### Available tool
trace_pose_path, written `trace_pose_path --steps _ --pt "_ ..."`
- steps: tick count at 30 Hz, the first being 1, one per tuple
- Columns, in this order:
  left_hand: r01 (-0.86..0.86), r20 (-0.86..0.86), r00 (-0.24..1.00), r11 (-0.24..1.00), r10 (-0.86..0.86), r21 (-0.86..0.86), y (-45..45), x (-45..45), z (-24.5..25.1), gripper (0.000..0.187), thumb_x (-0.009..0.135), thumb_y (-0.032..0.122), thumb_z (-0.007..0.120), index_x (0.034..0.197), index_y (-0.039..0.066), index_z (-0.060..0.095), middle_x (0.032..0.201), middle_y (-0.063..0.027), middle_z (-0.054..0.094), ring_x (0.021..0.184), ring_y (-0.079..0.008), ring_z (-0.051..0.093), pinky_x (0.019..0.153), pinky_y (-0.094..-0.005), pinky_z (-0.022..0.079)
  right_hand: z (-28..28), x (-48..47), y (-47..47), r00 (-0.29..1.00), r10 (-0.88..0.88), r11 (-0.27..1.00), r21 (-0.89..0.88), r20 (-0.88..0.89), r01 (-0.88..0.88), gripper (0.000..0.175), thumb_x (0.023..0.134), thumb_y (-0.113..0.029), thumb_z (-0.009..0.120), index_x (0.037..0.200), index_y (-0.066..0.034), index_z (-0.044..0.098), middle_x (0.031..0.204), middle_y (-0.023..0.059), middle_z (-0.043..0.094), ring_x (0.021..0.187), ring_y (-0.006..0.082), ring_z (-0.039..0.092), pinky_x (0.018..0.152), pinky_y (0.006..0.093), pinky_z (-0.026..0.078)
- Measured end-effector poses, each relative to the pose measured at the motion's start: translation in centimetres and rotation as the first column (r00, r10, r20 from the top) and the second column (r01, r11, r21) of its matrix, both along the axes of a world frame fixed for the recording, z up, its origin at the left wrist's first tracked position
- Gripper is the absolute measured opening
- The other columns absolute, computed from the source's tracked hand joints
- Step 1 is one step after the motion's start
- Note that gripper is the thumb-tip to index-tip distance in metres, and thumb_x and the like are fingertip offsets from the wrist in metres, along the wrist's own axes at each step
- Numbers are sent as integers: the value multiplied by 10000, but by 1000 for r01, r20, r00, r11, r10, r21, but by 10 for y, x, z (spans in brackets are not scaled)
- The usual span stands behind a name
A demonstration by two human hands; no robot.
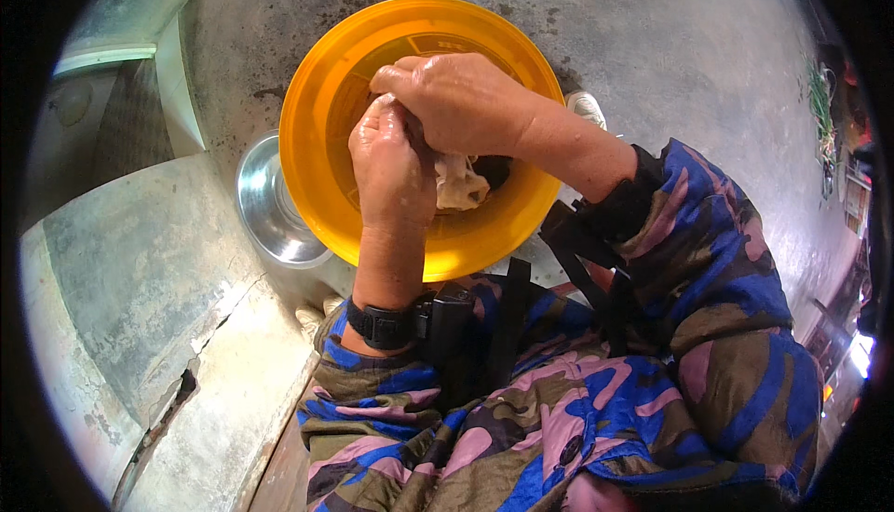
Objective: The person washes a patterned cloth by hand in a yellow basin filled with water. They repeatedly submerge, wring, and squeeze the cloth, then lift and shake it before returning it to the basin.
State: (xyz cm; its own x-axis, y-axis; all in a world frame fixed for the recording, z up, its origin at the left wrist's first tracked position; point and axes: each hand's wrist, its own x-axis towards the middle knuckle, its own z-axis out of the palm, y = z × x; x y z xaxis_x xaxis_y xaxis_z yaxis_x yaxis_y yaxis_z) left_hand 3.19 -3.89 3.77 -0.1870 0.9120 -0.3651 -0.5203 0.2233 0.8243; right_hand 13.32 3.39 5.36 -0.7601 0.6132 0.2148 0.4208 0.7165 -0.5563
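Note:
Over the yellow plastic basin (311,198), my left hand (391,163) and my right hand (464,103) meet as wet fists. Both seem closed on one wet cloth, mostly hidden by my fingers. A crumpled pale cloth (461,186) shows just below my right hand, inside the basin; whether it is part of what I grip cannot be told. Beside it lies something dark (494,171), perhaps also cloth. Water covers the basin's bottom.
A shiny metal bowl (269,212) stands partly under the basin's left rim. A cracked concrete ledge (223,365) runs along the left. Damp spots mark the concrete floor (670,44). At far right lie green-stemmed plants (823,110). A light shoe (585,107) shows beyond my right forearm.

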Motion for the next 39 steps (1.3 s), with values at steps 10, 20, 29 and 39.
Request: trace_pose_path --steps 10,20,29,39 --pt "291 -228 941 941 -249 172 2 4 19 221 795 99 533 1003 28 505 899 -46 532 859 -128 525 791 -250 427 17 41 10 956 -174 984 -1 238 180 115 741 -116 581 774 -46 665 750 134 626 670 230 624 621 285 511" --pt "341 -389 878 935 -280 98 1 -17 11 346 741 111 639 1046 -32 561 1059 -96 554 956 -177 532 839 -286 418 3 84 70 617 -723 558 -789 -311 257 196 788 -31 424 768 -22 619 672 59 563 620 146 581 586 230 483" --pt "52 113 992 994 -63 96 11 -24 17 492 717 72 440 1198 -21 395 1120 -206 504 999 -288 543 848 -411 471 -16 54 65 620 -742 591 -684 -255 427 238 770 -31 456 901 12 650 740 145 620 593 185 604 539 312 516" --pt "98 31 994 991 -101 87 5 -15 13 359 911 310 368 1164 64 433 1028 -115 571 980 -188 540 952 -362 355 30 -27 -40 990 78 970 238 -114 -49 150 680 -145 629 762 -24 662 768 145 624 612 249 630 510 292 510"
